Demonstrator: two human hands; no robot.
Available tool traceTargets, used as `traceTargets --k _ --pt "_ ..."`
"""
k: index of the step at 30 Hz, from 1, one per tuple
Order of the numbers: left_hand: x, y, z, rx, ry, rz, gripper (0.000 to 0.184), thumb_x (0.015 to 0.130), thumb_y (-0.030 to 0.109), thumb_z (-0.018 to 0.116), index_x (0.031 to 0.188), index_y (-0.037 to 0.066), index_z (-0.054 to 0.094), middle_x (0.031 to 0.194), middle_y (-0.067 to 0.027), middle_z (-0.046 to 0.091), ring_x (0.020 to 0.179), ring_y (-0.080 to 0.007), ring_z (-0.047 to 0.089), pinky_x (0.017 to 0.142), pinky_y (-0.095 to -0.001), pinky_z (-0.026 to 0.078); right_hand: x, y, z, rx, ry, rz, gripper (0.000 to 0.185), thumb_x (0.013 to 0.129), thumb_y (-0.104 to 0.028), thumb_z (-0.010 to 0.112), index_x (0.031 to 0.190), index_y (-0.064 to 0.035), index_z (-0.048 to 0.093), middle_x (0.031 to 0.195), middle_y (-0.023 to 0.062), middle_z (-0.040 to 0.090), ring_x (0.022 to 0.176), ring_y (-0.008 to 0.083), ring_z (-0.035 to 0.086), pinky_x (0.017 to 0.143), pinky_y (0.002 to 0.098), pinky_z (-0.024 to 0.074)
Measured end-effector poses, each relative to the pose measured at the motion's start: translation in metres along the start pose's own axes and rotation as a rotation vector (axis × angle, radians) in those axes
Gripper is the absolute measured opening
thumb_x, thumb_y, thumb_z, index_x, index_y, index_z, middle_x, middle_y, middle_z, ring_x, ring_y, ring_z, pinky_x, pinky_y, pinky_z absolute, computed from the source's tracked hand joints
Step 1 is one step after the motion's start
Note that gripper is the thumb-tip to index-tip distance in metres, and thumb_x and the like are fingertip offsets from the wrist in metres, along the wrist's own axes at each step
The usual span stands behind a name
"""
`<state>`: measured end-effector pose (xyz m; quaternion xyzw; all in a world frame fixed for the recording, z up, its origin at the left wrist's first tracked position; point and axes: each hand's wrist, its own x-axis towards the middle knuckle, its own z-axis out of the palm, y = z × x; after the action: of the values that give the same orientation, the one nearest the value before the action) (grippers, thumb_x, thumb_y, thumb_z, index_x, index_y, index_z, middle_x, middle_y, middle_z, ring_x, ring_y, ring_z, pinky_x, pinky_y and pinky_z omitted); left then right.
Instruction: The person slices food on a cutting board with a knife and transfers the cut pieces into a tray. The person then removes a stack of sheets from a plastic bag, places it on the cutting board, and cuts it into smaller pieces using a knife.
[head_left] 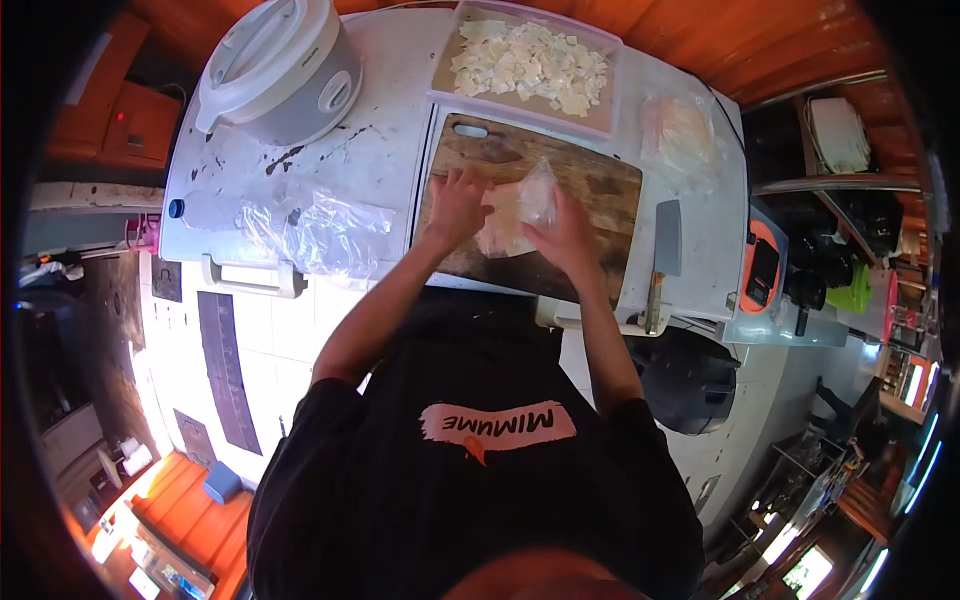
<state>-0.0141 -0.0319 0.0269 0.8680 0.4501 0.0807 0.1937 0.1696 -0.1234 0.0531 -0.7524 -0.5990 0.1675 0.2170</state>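
Some pale sheets [504,234] lie mid-frame on the cutting board [598,195], where the left hand [460,207], fingers spread, seems to steady them (flat backing helps); the right hand [562,232] grips clear plastic [538,190].

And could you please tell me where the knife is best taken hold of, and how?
Grip the knife by its handle, probably best from the person's side: it lies with the handle toward the person and the blade pointing away.
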Motion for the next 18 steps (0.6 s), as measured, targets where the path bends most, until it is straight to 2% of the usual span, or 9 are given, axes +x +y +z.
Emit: traceTargets --k 2,4,6,7,10,13,14,16,18 --pt "0.011 -0.004 0.001 0.027 -0.066 0.070 0.033 0.074 0.015 0.070 0.106 0.010 0.062 0.114 -0.0088 0.060 0.112 -0.0277 0.056 0.091 -0.0503 0.040 -0.001 -0.011 0.011 0.009 -0.133 0.110 0.089 0.064 -0.039 0.083 0.134 -0.0052 0.042 0.123 0.0223 0.054 0.112 0.0406 0.052 0.094 0.0473 0.0441" --pt "0.031 -0.013 0.004 0.061 -0.117 0.137 0.029 0.074 0.012 0.068 0.103 0.010 0.064 0.110 -0.0083 0.062 0.109 -0.0269 0.059 0.089 -0.0496 0.041 -0.003 -0.009 0.042 -0.039 -0.026 0.155 0.109 0.056 -0.041 0.087 0.142 -0.0055 0.030 0.127 0.0235 0.049 0.115 0.0419 0.049 0.097 0.0498 0.0405" --pt "0.045 -0.027 0.032 0.189 -0.023 0.388 0.028 0.073 0.006 0.062 0.101 0.010 0.066 0.107 -0.0093 0.065 0.104 -0.0271 0.062 0.086 -0.0521 0.044 -0.007 -0.012 0.054 -0.069 -0.002 0.184 0.115 0.053 -0.038 0.088 0.144 -0.0072 0.024 0.129 0.0229 0.046 0.117 0.0425 0.047 0.098 0.0513 0.0388" --pt "0.059 -0.039 0.043 0.188 -0.020 0.380 0.028 0.073 0.006 0.062 0.101 0.010 0.066 0.107 -0.0093 0.065 0.104 -0.0271 0.062 0.086 -0.0521 0.044 -0.008 -0.014 0.057 -0.093 0.028 0.218 0.121 0.051 -0.036 0.089 0.146 -0.0088 0.019 0.132 0.0224 0.043 0.119 0.0430 0.044 0.099 0.0528 0.0371" --pt "0.081 -0.056 0.044 0.191 -0.131 0.512 0.047 0.079 0.008 0.058 0.124 0.021 0.063 0.130 -0.0097 0.057 0.112 -0.0286 0.058 0.089 -0.0420 0.049 -0.008 -0.023 0.048 -0.063 -0.038 0.241 0.127 0.048 -0.030 0.089 0.148 -0.0104 0.012 0.136 0.0209 0.038 0.122 0.0430 0.042 0.098 0.0548 0.0364" --pt "0.066 -0.038 0.018 0.210 -0.206 0.431 0.046 0.080 0.008 0.057 0.125 0.018 0.062 0.130 -0.0106 0.057 0.109 -0.0307 0.059 0.090 -0.0396 0.049 -0.012 -0.012 0.051 -0.024 -0.039 0.185 0.127 0.047 -0.028 0.089 0.148 -0.0103 0.012 0.136 0.0197 0.038 0.122 0.0424 0.041 0.098 0.0546 0.0365" --pt "0.058 -0.036 0.017 0.178 -0.015 0.537 0.030 0.079 0.008 0.059 0.108 0.014 0.065 0.116 -0.0110 0.061 0.107 -0.0298 0.060 0.084 -0.0409 0.051 -0.011 -0.010 0.051 -0.021 -0.031 0.192 0.127 0.047 -0.028 0.089 0.148 -0.0103 0.012 0.136 0.0197 0.038 0.122 0.0424 0.041 0.098 0.0546 0.0365" --pt "0.056 -0.031 0.012 0.139 0.176 0.646 0.015 0.077 0.009 0.061 0.090 0.010 0.068 0.103 -0.0114 0.066 0.105 -0.0290 0.061 0.078 -0.0421 0.052 -0.013 -0.008 0.050 -0.034 -0.062 0.147 0.127 0.047 -0.027 0.089 0.148 -0.0101 0.013 0.137 0.0189 0.037 0.124 0.0417 0.040 0.099 0.0554 0.0361" --pt "0.058 -0.025 0.007 0.172 -0.219 0.827 0.017 0.081 0.012 0.060 0.097 0.009 0.065 0.105 -0.0093 0.063 0.108 -0.0276 0.059 0.078 -0.0412 0.052 -0.013 -0.008 0.049 -0.040 -0.089 0.156 0.127 0.047 -0.027 0.089 0.148 -0.0099 0.014 0.139 0.0182 0.036 0.126 0.0405 0.038 0.100 0.0555 0.0345"
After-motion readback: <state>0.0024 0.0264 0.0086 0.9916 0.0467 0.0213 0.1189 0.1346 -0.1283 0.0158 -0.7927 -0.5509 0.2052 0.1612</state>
